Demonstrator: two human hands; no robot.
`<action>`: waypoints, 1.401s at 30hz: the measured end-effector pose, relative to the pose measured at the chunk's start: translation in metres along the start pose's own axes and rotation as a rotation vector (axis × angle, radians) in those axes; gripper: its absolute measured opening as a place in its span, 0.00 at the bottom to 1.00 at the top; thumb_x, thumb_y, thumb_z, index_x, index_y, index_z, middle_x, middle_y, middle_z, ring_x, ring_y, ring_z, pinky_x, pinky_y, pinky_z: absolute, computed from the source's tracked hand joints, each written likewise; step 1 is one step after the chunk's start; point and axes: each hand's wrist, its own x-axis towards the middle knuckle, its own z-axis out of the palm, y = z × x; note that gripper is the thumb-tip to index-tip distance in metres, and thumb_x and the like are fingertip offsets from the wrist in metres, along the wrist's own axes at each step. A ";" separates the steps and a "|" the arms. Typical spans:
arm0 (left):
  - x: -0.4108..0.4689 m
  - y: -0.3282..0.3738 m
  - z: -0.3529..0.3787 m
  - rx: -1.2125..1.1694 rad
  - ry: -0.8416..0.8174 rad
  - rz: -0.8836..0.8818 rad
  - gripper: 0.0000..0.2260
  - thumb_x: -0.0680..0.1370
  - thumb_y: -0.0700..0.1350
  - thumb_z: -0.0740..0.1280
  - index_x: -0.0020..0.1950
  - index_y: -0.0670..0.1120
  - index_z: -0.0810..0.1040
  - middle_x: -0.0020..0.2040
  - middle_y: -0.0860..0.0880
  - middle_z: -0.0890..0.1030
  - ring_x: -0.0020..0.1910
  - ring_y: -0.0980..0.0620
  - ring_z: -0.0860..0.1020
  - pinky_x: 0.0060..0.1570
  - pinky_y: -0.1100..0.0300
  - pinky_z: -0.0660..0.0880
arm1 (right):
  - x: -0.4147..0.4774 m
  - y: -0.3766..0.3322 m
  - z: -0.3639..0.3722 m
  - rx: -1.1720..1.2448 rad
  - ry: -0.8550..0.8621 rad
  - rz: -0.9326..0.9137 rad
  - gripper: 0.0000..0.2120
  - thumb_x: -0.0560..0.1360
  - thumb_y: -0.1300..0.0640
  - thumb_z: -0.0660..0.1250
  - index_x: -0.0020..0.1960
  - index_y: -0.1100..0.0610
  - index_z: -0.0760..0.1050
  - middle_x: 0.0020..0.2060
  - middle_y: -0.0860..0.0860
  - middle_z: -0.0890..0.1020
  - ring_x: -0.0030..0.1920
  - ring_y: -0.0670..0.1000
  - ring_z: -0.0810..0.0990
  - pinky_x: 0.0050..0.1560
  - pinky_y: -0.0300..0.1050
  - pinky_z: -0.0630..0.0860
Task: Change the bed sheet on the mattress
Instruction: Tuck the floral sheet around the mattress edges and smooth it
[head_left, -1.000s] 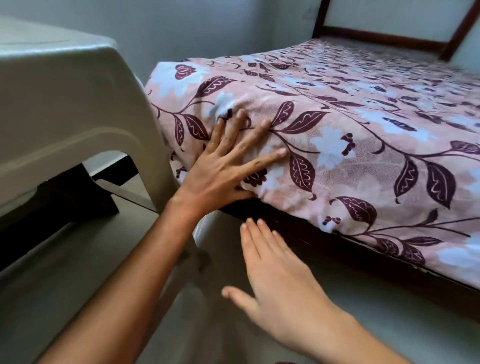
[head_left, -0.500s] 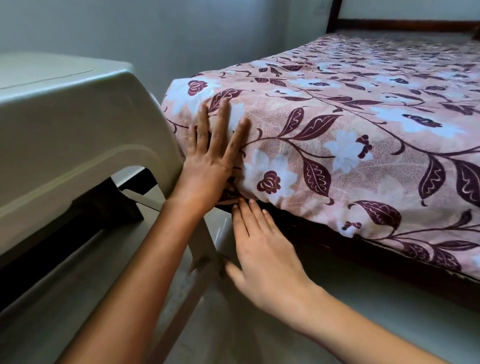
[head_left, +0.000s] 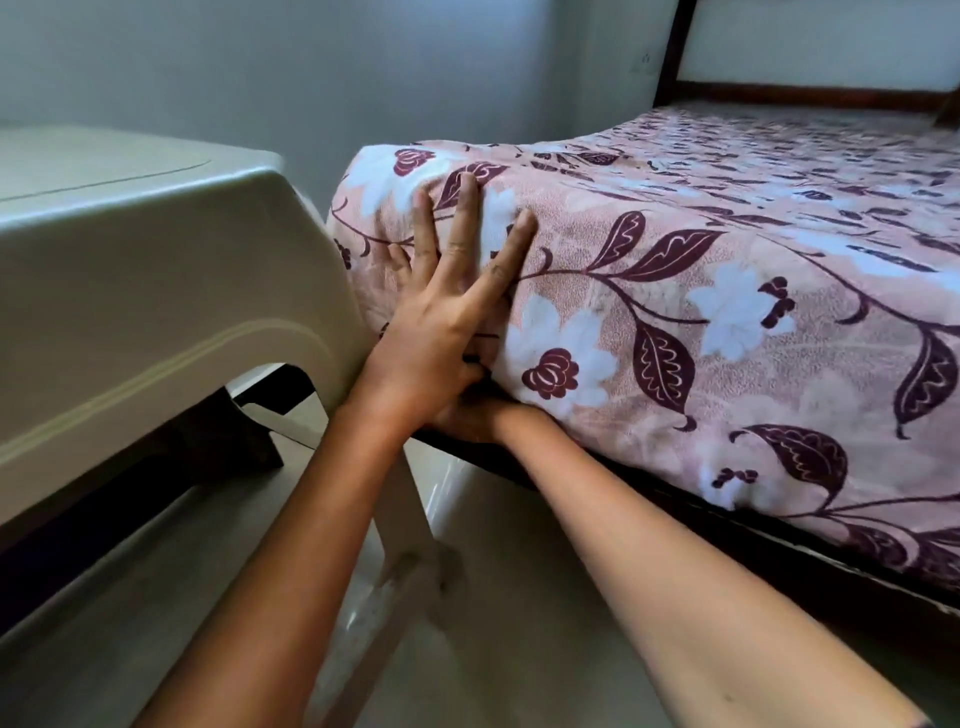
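A pink bed sheet (head_left: 727, 218) with maroon leaves and pale flowers covers the mattress on a dark wooden bed frame (head_left: 737, 535). My left hand (head_left: 447, 317) lies flat with spread fingers against the side of the near-left mattress corner and presses on the sheet. My right hand (head_left: 470, 415) reaches under that same corner, between mattress and frame. Only its back and wrist show; its fingers are hidden under the mattress and behind my left hand.
A beige plastic table (head_left: 135, 270) stands tight against the bed's corner on the left, and its leg (head_left: 400, 525) comes down between my forearms. Pale tiled floor (head_left: 524, 613) lies below. A dark headboard (head_left: 789, 93) and grey wall are at the back.
My left hand slid left along the mattress side to the corner. My right hand moved up from the open floor space and went under the mattress corner. The view came closer.
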 end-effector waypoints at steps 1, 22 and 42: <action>-0.003 0.003 0.001 0.001 -0.010 -0.012 0.52 0.59 0.32 0.70 0.76 0.54 0.48 0.76 0.39 0.44 0.73 0.32 0.41 0.66 0.44 0.30 | 0.000 0.002 0.002 -0.040 -0.035 -0.027 0.28 0.82 0.51 0.52 0.76 0.60 0.46 0.76 0.56 0.50 0.75 0.55 0.48 0.70 0.43 0.44; -0.028 0.041 0.007 -0.156 -0.006 -0.042 0.46 0.66 0.52 0.62 0.76 0.51 0.37 0.74 0.32 0.45 0.71 0.31 0.36 0.66 0.32 0.35 | -0.178 0.009 0.015 -0.245 0.328 0.176 0.36 0.62 0.42 0.68 0.63 0.64 0.75 0.58 0.59 0.79 0.59 0.57 0.79 0.64 0.55 0.67; 0.136 0.198 -0.159 -0.293 -0.674 -0.148 0.22 0.73 0.48 0.56 0.67 0.47 0.67 0.70 0.41 0.69 0.72 0.38 0.59 0.66 0.35 0.56 | -0.287 0.044 -0.246 -0.059 0.242 0.621 0.28 0.64 0.52 0.74 0.61 0.62 0.75 0.70 0.62 0.66 0.71 0.63 0.64 0.65 0.71 0.56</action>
